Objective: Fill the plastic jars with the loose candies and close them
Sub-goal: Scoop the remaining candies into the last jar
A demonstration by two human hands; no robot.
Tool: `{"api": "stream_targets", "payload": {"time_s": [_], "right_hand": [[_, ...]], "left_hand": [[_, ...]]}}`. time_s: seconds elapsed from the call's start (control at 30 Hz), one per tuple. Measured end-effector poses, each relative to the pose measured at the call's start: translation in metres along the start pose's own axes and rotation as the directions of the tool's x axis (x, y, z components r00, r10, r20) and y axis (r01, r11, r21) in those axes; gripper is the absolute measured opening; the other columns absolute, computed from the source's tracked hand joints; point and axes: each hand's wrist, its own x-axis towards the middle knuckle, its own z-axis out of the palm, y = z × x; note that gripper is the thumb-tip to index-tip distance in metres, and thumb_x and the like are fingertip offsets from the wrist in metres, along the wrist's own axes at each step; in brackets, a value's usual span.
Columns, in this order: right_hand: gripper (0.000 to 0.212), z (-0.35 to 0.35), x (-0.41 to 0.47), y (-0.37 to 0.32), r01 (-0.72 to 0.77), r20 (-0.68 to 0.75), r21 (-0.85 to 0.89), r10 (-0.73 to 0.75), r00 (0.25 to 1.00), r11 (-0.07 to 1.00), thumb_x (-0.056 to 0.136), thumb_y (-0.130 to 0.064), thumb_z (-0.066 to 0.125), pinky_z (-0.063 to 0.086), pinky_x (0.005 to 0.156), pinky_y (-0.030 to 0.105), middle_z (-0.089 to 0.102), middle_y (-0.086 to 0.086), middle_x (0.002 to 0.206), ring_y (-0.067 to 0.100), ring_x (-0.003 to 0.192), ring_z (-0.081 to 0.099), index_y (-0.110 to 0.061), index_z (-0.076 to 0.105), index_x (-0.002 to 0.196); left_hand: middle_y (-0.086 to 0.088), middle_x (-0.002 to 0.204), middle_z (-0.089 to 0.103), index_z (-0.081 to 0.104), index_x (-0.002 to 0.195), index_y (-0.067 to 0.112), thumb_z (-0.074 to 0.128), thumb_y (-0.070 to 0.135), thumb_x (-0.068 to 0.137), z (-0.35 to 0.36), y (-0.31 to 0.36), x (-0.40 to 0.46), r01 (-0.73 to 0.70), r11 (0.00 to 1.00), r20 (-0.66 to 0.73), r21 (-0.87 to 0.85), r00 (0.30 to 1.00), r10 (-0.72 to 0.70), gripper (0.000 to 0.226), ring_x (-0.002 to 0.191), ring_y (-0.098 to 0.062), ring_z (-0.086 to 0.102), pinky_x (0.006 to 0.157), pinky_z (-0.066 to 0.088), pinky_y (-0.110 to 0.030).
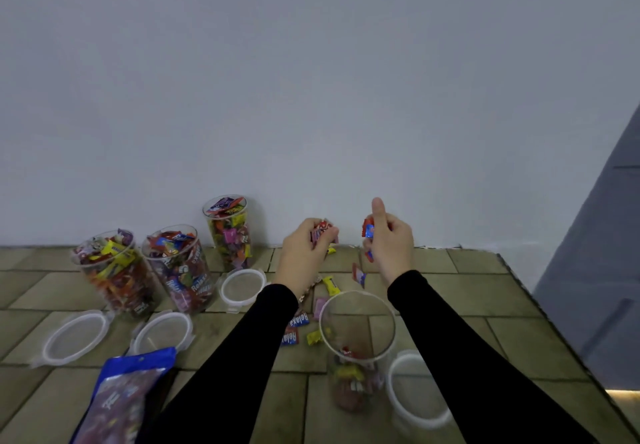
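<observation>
A clear plastic jar (356, 346) stands open near me with a few candies at its bottom. My left hand (304, 253) grips a bunch of wrapped candies above the table behind that jar. My right hand (389, 239), thumb raised, holds several red and blue candies, and one candy (359, 274) is in the air below it. Loose candies (301, 322) lie scattered left of the jar. Three full jars (119, 270) (180, 267) (230, 232) stand uncapped at the left.
White-rimmed lids lie on the tiled table: three near the full jars (74, 336) (162, 332) (242, 286) and one right of the open jar (415, 388). A blue candy bag (128, 395) lies at the front left. The table edge runs diagonally at the right.
</observation>
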Motion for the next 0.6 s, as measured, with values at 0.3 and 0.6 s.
{"api": "stream_targets", "payload": {"time_s": [0.3, 0.6], "right_hand": [[0.048, -0.01, -0.038, -0.056, 0.074, -0.048, 0.165, -0.067, 0.997, 0.983, 0.096, -0.046, 0.049, 0.025, 0.037, 0.018, 0.04, 0.009, 0.058, 0.017, 0.039, 0.036, -0.009, 0.049, 0.065], [0.049, -0.022, -0.085, -0.078, 0.058, -0.031, 0.296, -0.051, 0.998, 0.953, 0.096, -0.049, 0.045, 0.025, 0.038, 0.02, 0.046, -0.003, 0.051, 0.012, 0.038, 0.038, -0.011, 0.05, 0.066]], "left_hand": [[0.011, 0.078, 0.065, 0.062, 0.1, 0.017, 0.056, 0.025, 0.097, -0.015, 0.064, -0.031, -0.09, 0.941, -0.079, -0.327, 0.995, 0.068, 0.011, 0.062, -0.007, 0.052, 0.06, 0.045, -0.02], [0.012, 0.077, 0.062, 0.061, 0.095, 0.011, 0.052, 0.027, 0.099, -0.016, 0.091, -0.074, -0.17, 0.896, -0.172, -0.41, 0.979, 0.107, 0.019, 0.055, -0.008, 0.045, 0.053, 0.04, -0.02]]}}
